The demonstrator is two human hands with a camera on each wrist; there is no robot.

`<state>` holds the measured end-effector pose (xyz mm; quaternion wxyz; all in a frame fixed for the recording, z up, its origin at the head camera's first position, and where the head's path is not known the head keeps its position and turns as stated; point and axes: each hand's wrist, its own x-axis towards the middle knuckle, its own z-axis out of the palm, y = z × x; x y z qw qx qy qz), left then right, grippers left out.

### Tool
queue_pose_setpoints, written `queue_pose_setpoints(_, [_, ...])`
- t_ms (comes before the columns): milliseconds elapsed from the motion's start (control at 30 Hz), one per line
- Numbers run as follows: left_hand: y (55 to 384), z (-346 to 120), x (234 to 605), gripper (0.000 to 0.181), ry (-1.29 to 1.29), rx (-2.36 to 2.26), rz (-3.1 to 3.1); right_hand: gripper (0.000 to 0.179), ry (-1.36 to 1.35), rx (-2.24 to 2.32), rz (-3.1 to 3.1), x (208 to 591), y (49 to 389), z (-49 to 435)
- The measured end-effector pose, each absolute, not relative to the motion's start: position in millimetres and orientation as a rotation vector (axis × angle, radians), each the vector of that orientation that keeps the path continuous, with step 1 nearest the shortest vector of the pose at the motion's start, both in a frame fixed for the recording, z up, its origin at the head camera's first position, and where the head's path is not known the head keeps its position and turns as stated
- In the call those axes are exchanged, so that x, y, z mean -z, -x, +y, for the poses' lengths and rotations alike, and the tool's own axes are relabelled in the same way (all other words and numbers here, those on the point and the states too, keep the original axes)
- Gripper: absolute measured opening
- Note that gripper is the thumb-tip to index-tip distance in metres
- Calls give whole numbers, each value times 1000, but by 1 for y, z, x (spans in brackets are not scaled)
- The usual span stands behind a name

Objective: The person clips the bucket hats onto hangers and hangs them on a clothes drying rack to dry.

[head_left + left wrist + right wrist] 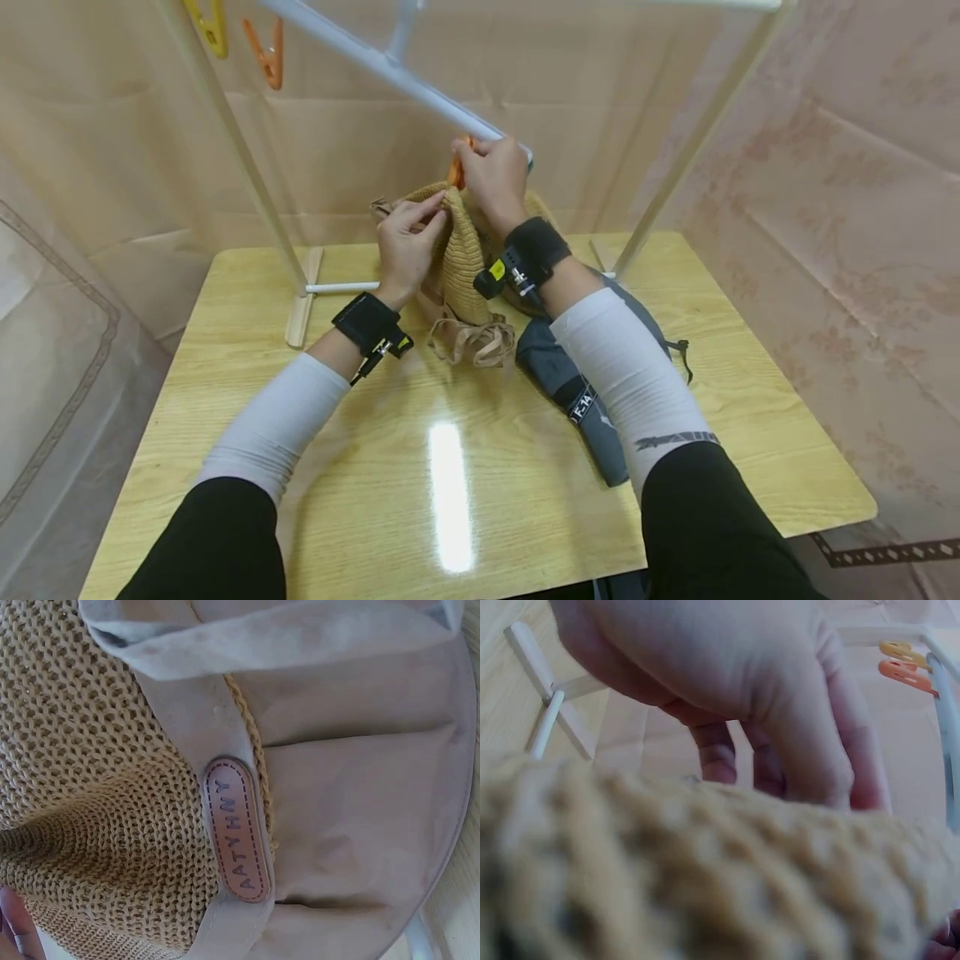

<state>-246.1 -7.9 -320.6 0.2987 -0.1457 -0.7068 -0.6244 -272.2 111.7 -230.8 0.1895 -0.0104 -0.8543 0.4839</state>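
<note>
A tan woven sun hat [463, 267] hangs bunched below the end of a pale blue bar [427, 90]. My left hand [405, 250] pinches a fold of its knit near the top. Just above, my right hand [495, 179] grips an orange clothespin [455, 173] between the hat and the bar; whether its jaws bite the knit is hidden. In the left wrist view, the hat's beige brim [360, 802] and brown label [238, 829] show. Blurred knit covers the lower right wrist view, hiding the fingertips of the right hand [780, 712].
A dark grey fabric item [551, 358] with a cord lies on the wooden table [360, 483], partly under my right forearm. A yellow clothespin [210, 29] and another orange clothespin [266, 54] hang at upper left. The rack's pale posts [232, 133] stand on both sides.
</note>
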Motion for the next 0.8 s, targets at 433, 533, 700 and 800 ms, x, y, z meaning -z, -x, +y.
queue_pose_setpoints(433, [252,-2,316,20,430,1588,-1950,48,31,-1294,-2437,232,272,111])
queue_pose_setpoints(533, [252,-2,316,21,401,1609,-1976,47,26,-1332,-2421,236,271,112])
queue_pose_setpoints(700, [254,-1,318,23,364,1651,-2010,42,8,-1376,-2393,241,271,114])
queue_pose_setpoints(800, [257,-1,318,24,331,1657,-2076,40,1,-1386,-2404,245,272,116])
